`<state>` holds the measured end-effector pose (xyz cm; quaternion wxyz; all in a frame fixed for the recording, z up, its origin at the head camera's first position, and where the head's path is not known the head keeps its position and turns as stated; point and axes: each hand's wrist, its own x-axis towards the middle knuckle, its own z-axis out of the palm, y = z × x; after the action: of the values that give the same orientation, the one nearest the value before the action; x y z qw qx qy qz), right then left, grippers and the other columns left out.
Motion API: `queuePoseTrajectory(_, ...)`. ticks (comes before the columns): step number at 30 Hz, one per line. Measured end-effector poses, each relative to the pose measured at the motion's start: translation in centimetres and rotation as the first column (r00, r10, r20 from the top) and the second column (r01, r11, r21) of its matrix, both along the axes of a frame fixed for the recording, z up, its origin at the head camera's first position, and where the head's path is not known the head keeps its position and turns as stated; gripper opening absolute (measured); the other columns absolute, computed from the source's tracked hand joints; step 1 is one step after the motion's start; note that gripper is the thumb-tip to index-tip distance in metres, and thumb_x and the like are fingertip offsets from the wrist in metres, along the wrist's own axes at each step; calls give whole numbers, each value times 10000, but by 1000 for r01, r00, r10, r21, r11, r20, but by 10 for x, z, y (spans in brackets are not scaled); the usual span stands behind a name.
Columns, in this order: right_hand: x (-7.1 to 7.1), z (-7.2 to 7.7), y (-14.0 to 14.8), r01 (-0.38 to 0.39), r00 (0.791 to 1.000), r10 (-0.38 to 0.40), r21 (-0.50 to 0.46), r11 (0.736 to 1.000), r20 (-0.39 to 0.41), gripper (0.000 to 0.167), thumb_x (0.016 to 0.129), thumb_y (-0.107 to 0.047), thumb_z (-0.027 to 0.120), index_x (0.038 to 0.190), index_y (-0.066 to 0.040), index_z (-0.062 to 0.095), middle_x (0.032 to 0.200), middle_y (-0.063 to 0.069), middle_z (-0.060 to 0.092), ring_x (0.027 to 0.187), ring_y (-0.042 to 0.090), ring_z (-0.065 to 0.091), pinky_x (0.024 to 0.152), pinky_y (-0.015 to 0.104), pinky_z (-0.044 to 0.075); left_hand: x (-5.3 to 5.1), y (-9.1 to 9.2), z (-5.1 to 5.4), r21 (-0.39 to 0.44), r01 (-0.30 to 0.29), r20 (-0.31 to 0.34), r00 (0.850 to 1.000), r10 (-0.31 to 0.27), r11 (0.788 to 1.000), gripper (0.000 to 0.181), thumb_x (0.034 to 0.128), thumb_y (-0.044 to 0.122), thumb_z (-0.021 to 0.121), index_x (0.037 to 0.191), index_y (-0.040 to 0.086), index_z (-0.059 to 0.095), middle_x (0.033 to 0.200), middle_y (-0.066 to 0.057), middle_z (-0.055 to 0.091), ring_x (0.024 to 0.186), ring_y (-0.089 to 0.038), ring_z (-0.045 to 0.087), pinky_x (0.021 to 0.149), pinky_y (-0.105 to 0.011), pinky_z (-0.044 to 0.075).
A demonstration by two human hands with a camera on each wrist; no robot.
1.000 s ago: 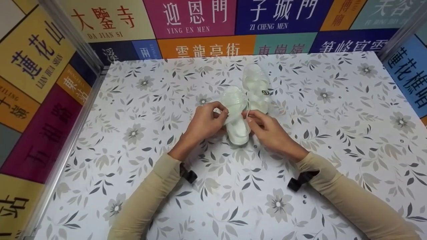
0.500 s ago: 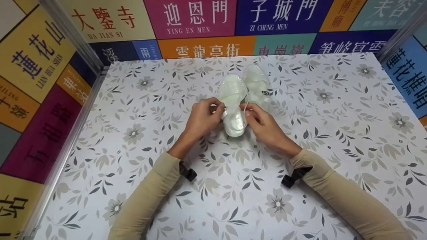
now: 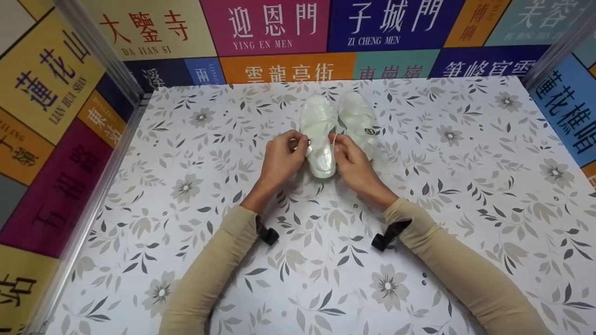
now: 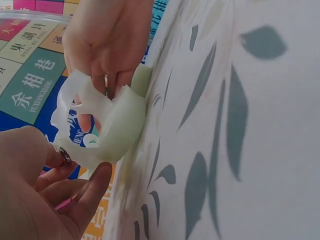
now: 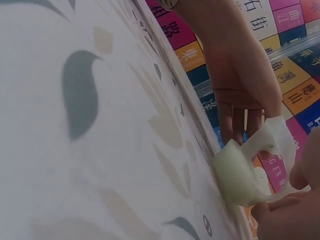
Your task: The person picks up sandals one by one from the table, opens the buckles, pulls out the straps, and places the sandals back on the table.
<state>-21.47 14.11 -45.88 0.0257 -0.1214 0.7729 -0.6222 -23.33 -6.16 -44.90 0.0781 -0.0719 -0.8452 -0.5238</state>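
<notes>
Two pale green, see-through sandals lie side by side with their heels toward me. My left hand [image 3: 285, 157] pinches the left side of the nearer sandal [image 3: 319, 114] by its small metal buckle [image 4: 65, 156]. On its other side, my right hand [image 3: 356, 163] pinches the thin ankle strap [image 3: 333, 143] between thumb and fingers. In the left wrist view the sandal's heel [image 4: 122, 125] rests at the table surface, and the strap arches above it. The second sandal [image 3: 355, 109], with a dark buckle [image 3: 369, 131] on its right side, stands untouched, its heel partly behind my right hand.
A white cloth with grey leaves and flowers covers the table [image 3: 386, 223]. Colourful panels with large characters [image 3: 279, 28] rise along the back and both sides. Black wrist cameras [image 3: 269, 236] hang beneath both sleeves.
Both hands have carried the held sandal away from me and slightly left, until it lies alongside the second sandal. The right forearm has swung inward. Both hands keep their hold.
</notes>
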Motion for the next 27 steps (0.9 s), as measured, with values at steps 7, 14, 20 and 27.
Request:
queuePoseTrajectory(7,-12,-4,-9,55,998,-55,33,998,22,399,1166,-165,434,1548,-96,528,1377,141,716,1215,203,649,1044,327,494,-11,1,-5,-31,-45,12,999,45,999,211,1105,283,603,1057,141,751,649,70,687,552,-47,571,536,-223,436)
queuePoseTrajectory(14,-22,-3,-12,89,996,-89,102,991,-5,444,1170,-192,415,1601,-118,494,1544,121,624,1426,232,572,1248,386,408,-22,8,-6,-46,-97,10,995,97,994,281,1142,311,520,1121,119,724,666,67,619,639,-117,556,628,-281,438)
queuePoseTrajectory(20,-29,-4,-12,81,996,-75,164,983,-42,496,1166,-189,399,1644,-57,424,1702,140,462,1620,265,381,1361,391,259,-24,11,-11,-56,-115,50,992,117,992,325,1152,340,483,1132,98,699,689,63,631,728,-152,613,708,-308,474)
queuePoseTrajectory(27,-29,-2,-10,76,997,-73,158,984,-24,491,1175,-211,402,1644,-69,429,1690,131,480,1618,275,385,1363,406,256,-22,11,-10,-52,-113,74,990,117,992,369,1155,388,471,1129,92,690,727,36,639,771,-169,619,748,-320,481)
